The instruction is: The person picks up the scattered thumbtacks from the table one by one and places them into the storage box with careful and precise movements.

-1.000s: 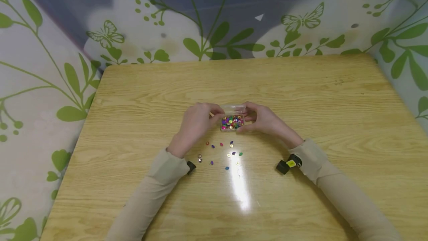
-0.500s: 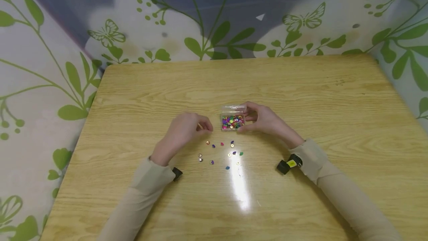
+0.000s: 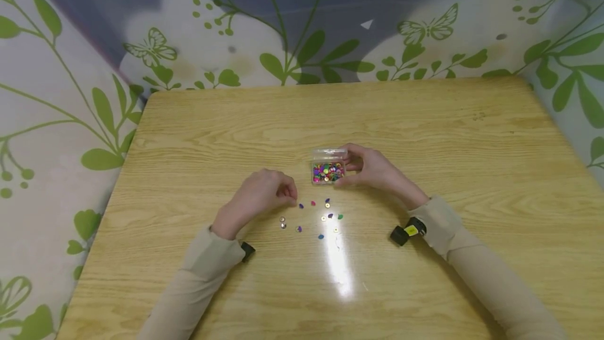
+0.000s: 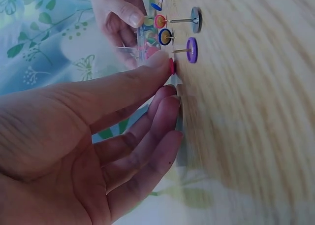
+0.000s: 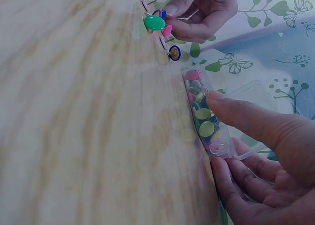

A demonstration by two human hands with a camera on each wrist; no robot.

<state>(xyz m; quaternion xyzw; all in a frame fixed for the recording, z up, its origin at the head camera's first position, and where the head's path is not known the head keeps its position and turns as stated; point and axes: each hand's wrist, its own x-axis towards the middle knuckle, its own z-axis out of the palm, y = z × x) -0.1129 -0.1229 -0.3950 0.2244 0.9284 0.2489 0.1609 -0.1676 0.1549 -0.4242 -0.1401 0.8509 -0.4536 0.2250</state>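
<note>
In the head view my left hand (image 3: 261, 195) is low over the table, its thumb and fingertips at the left edge of scattered thumbtacks. The left wrist view shows a red thumbtack (image 4: 172, 66) at the thumb's tip, pinched there and mostly covered by the thumb. My right hand (image 3: 375, 169) holds a small clear plastic box (image 3: 329, 183) from its right side, thumb on the front and fingers behind. Many coloured thumbtacks (image 5: 205, 129) fill this box. Its clear lid (image 3: 329, 154) is hinged up at the back.
Several loose thumbtacks lie on the wooden table (image 3: 212, 125) in front of the box, among them a blue one (image 3: 321, 236), a green one (image 3: 340, 216) and a pink one (image 3: 313, 203). Patterned wall covering (image 3: 283, 25) rises behind the table.
My left hand has come away from the box's left side, leftward and toward me, down to a reddish thumbtack that its fingertips now cover. The right hand and the box have stayed put.
</note>
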